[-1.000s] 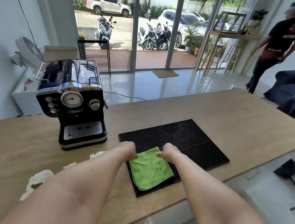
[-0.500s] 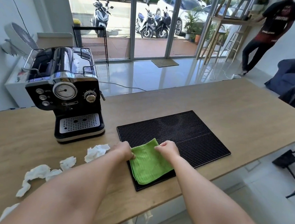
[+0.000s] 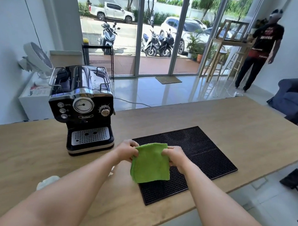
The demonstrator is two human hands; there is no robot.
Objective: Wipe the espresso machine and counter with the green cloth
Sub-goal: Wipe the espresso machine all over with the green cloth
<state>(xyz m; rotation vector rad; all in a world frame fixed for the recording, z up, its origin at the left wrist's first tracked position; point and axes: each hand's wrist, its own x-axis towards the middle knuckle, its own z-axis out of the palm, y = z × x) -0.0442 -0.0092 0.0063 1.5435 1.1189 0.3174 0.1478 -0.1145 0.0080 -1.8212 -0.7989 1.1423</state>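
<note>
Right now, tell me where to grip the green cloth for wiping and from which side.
Grip the green cloth along its folded top edge, from above, where the left hand and right hand already pinch its upper corners. It hangs limp over the black mat, so probably gather that edge into one palm.

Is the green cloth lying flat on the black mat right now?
No, the green cloth hangs lifted above the black mat, pinched at its top corners by the left hand and the right hand.
</note>
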